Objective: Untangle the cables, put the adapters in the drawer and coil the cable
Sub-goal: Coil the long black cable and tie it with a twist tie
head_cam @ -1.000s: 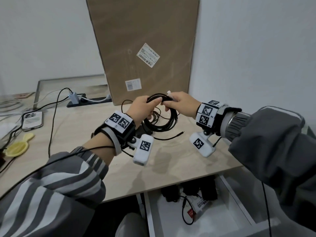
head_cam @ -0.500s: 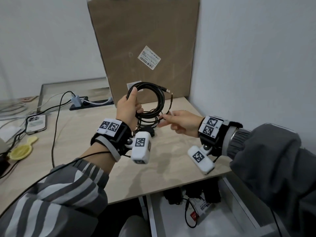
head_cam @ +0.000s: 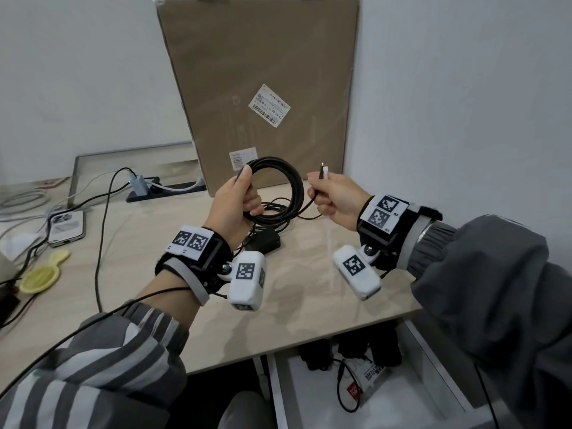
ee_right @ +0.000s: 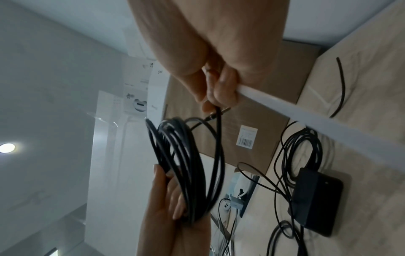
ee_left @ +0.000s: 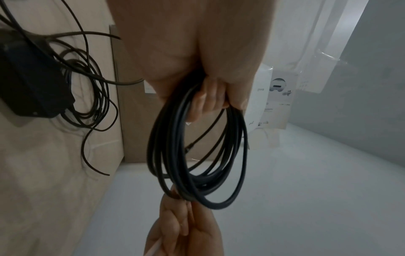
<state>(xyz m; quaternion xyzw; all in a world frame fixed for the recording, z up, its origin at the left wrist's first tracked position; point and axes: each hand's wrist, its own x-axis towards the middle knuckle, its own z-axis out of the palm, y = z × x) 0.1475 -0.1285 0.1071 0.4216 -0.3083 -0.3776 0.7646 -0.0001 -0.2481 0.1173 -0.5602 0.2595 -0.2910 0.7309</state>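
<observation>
My left hand (head_cam: 243,198) grips a coil of black cable (head_cam: 289,184) and holds it upright above the desk; the same coil (ee_left: 197,155) hangs from its curled fingers (ee_left: 210,98). To the coil's right, my right hand (head_cam: 325,193) pinches the cable's free plug end (head_cam: 323,172) together with a white strip (ee_right: 306,121) that hangs down. A black adapter (head_cam: 263,239) with a loose thin cable lies on the desk under the coil. More black adapters (head_cam: 349,348) lie in the open drawer (head_cam: 312,410).
A big cardboard box (head_cam: 263,88) leans on the wall behind the hands. On the left of the desk lie a phone (head_cam: 66,224), a power strip (head_cam: 164,190) with cords plugged in, and a yellow object (head_cam: 43,274). The drawer sticks out below the desk's front edge.
My left hand lifted the coil off the desk. My right hand let go of the coil, dropped, then rose and took hold of the plug end.
</observation>
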